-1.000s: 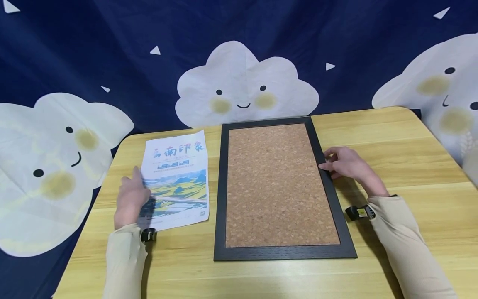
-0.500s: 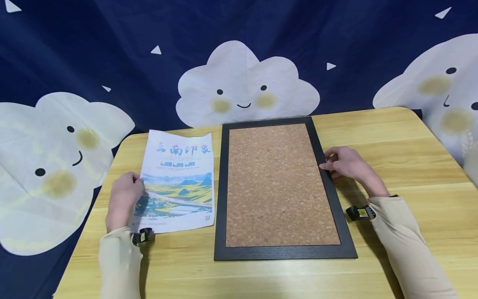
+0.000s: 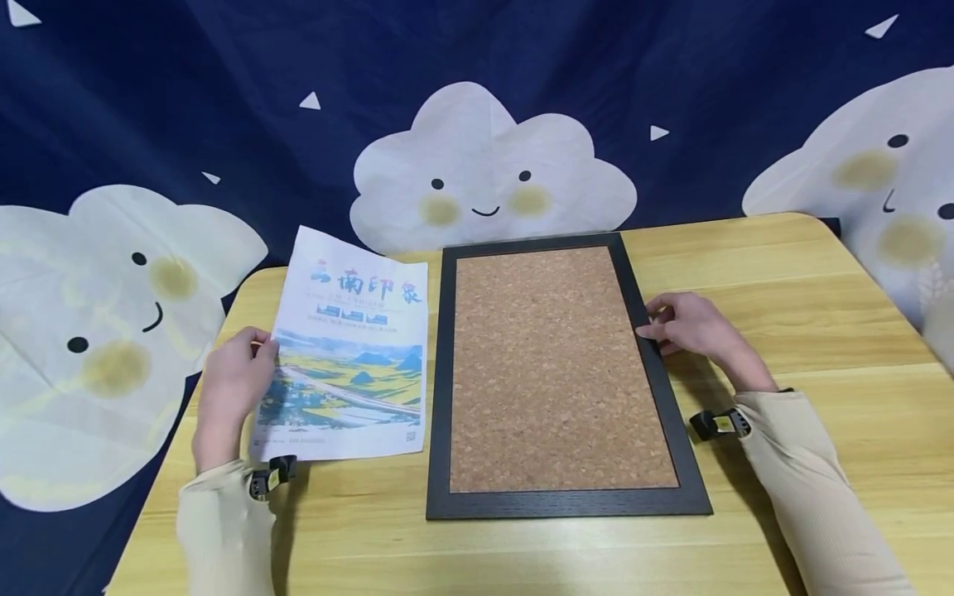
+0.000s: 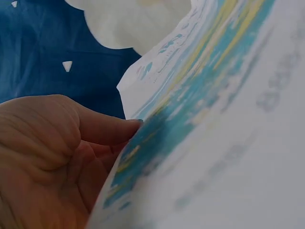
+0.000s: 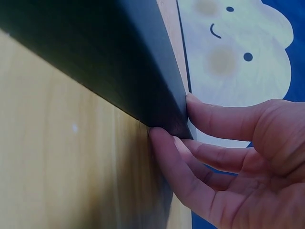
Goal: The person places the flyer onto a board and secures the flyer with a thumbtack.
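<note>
In the head view my left hand (image 3: 234, 377) pinches the left edge of a printed paper poster (image 3: 343, 356), which shows a landscape under large characters. The left wrist view has the thumb (image 4: 107, 126) on the printed face and the other fingers behind the sheet (image 4: 228, 143). The poster's left side is raised and bowed, its upper left corner higher than the rest. To its right lies a black-framed corkboard (image 3: 555, 372) on the table. My right hand (image 3: 693, 331) holds the board's right edge, thumb on top of the black frame (image 5: 162, 81) and fingers against its side.
The light wooden table (image 3: 566, 559) runs back to a dark blue cloth (image 3: 693, 50) printed with white clouds. Only a narrow strip of wood separates the poster from the corkboard. A small black camera sits at each wrist (image 3: 723, 424).
My left hand has taken hold of the poster's edge, moved left and lifted that side, so the upper left corner has risen. The right hand and corkboard have stayed put.
</note>
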The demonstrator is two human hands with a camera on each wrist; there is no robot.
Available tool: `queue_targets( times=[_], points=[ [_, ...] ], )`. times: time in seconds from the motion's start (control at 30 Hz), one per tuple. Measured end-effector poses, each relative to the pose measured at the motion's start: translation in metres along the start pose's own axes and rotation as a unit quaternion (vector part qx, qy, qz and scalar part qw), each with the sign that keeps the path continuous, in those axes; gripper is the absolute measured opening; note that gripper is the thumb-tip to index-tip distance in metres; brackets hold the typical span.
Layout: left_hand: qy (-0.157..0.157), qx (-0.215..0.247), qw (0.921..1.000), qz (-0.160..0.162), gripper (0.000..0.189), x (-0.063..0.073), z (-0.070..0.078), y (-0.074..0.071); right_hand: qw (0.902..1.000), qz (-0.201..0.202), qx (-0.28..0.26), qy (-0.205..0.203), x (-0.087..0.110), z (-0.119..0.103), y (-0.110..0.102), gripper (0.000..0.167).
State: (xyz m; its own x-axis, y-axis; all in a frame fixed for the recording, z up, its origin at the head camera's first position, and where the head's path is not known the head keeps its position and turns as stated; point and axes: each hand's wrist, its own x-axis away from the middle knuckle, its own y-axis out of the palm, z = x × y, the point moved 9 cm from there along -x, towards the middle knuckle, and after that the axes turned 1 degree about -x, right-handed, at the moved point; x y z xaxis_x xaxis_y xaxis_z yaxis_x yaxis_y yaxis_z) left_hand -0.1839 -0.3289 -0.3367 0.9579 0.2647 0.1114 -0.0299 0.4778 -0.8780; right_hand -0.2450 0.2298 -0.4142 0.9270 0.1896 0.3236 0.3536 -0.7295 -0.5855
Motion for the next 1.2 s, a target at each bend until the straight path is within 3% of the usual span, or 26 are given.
queue_targets(
  times=[0.4, 0.6, 0.8, 1.0, 1.2],
  points=[
    [-0.003, 0.05, 0.9958, 0.077, 0.043, 0.011, 0.033, -0.026, 1.0, -0.003, -0.008, -0.004, 0.0, 0.003, 0.0, 0.048],
    [0.018, 0.081, 0.9889, 0.123, 0.041, 0.017, 0.058, -0.037, 0.9999, -0.005, -0.009, -0.003, 0.0, 0.002, 0.001, 0.047],
    [0.037, 0.12, 0.9784, 0.164, 0.038, 0.028, 0.077, -0.045, 1.0, -0.006, -0.008, -0.001, -0.001, 0.002, 0.002, 0.048],
    [0.044, 0.169, 0.9671, 0.185, 0.035, 0.039, 0.087, -0.053, 1.0, -0.003, -0.009, 0.0, -0.002, 0.002, 0.001, 0.05],
    [0.056, 0.247, 0.9422, 0.219, 0.022, 0.046, 0.089, -0.061, 1.0, -0.005, -0.006, -0.001, -0.002, 0.002, 0.0, 0.049]
  ],
)
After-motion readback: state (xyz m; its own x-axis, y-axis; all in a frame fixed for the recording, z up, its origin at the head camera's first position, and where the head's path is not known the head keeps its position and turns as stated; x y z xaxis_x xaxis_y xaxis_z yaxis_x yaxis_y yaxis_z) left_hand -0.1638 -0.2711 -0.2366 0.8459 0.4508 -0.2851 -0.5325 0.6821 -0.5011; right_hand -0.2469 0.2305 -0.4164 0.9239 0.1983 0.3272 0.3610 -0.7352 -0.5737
